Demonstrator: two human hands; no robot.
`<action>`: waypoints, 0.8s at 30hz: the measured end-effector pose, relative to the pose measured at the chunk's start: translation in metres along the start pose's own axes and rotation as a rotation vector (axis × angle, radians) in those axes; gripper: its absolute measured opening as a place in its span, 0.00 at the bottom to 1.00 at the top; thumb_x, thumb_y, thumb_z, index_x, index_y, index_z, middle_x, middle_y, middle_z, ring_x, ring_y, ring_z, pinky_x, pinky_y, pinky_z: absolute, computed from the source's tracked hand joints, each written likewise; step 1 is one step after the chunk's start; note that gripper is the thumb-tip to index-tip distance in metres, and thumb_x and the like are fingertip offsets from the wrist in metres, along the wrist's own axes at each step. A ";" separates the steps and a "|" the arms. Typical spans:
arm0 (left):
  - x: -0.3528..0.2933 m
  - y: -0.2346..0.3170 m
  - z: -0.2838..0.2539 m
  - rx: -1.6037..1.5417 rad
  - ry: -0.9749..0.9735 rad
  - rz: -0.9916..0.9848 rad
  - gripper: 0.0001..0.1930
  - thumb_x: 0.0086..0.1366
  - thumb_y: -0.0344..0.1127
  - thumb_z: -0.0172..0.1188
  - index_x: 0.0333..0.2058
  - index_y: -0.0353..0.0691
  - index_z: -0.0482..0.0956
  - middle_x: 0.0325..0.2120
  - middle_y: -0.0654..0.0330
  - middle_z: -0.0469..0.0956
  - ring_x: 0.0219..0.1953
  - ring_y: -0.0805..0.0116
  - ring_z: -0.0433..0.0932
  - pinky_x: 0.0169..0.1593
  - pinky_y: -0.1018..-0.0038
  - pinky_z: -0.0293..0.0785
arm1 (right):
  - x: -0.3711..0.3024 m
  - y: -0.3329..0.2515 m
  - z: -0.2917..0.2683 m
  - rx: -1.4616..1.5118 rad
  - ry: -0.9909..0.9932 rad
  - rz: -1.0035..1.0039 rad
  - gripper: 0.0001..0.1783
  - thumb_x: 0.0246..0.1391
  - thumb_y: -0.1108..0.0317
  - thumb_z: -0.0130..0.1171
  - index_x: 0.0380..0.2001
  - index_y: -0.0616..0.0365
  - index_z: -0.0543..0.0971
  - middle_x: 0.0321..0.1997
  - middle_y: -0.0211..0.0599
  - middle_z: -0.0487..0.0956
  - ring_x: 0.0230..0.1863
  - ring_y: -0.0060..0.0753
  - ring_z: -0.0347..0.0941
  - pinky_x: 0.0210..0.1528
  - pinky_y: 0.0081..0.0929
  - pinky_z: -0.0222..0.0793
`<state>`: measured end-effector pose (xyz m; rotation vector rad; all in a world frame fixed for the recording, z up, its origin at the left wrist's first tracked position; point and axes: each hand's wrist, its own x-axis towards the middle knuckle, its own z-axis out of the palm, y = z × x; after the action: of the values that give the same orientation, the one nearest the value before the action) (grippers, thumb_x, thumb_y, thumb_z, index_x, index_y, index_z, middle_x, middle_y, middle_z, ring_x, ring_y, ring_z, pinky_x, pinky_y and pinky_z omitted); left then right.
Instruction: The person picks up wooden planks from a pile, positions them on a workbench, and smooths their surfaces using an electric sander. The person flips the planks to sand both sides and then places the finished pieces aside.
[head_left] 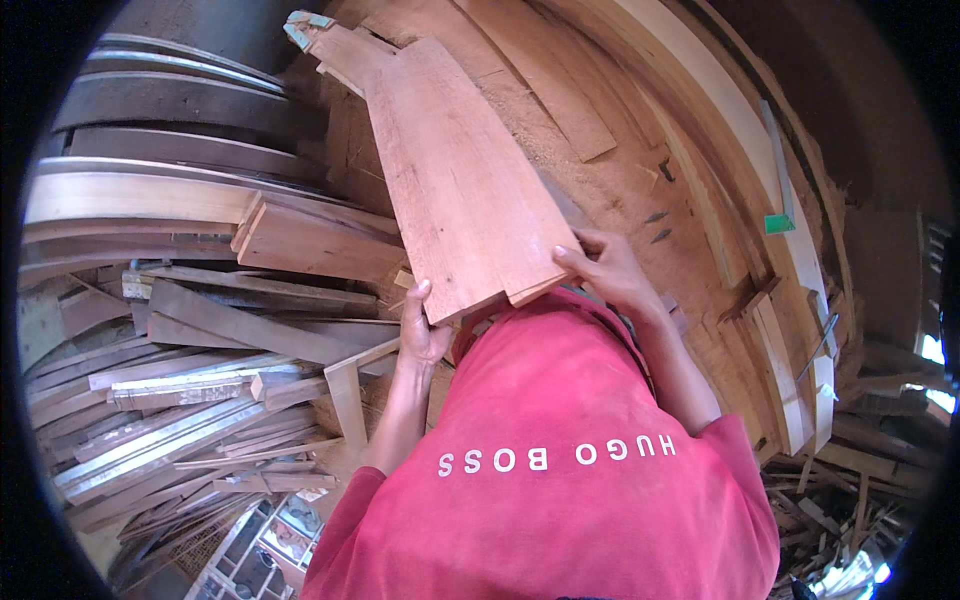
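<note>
A wide, reddish-brown wooden board [455, 180] stretches away from my body toward the upper left, its near end close to my waist. My left hand [425, 322] grips the near left corner, thumb on top and fingers hidden beneath. At the near right corner, my right hand [608, 270] holds the same board, its thumb lying on the upper face. A lengthwise seam shows near the right edge, and the near end is stepped there, so it may be two boards side by side; I cannot tell for certain.
Long planks [130, 195] are stacked on the left, above a heap of scrap strips [190, 430]. Sawdust covers the work surface [640, 215], where thin boards [560, 90] lie beyond the held one. Curving along the right are long timbers [720, 90] with a green-ended item [778, 224].
</note>
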<state>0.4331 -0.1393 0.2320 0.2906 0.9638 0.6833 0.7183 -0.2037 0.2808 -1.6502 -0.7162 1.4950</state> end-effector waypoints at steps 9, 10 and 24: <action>0.017 -0.022 0.033 -0.233 -0.024 -0.239 0.31 0.62 0.42 0.58 0.61 0.34 0.62 0.55 0.49 0.71 0.56 0.55 0.73 0.60 0.54 0.71 | -0.010 0.006 -0.042 -0.353 -0.038 0.031 0.22 0.59 0.57 0.61 0.46 0.66 0.80 0.30 0.27 0.79 0.29 0.16 0.71 0.33 0.20 0.69; 0.018 -0.025 0.034 -0.226 -0.036 -0.232 0.31 0.62 0.41 0.57 0.60 0.34 0.62 0.54 0.49 0.72 0.55 0.54 0.73 0.60 0.54 0.71 | -0.008 0.014 -0.045 -0.366 -0.050 0.038 0.22 0.59 0.57 0.61 0.47 0.65 0.80 0.30 0.29 0.80 0.28 0.19 0.72 0.33 0.21 0.70; 0.026 -0.042 0.023 -0.284 -0.026 -0.199 0.30 0.57 0.41 0.56 0.57 0.34 0.66 0.49 0.50 0.76 0.50 0.54 0.78 0.57 0.54 0.74 | 0.142 -0.041 0.059 -0.897 -0.033 -0.524 0.21 0.54 0.51 0.62 0.42 0.57 0.82 0.40 0.44 0.82 0.40 0.44 0.79 0.43 0.40 0.73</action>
<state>0.4792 -0.1527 0.2058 -0.0470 0.8455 0.6227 0.6848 -0.0543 0.2379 -1.8171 -1.8570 0.8429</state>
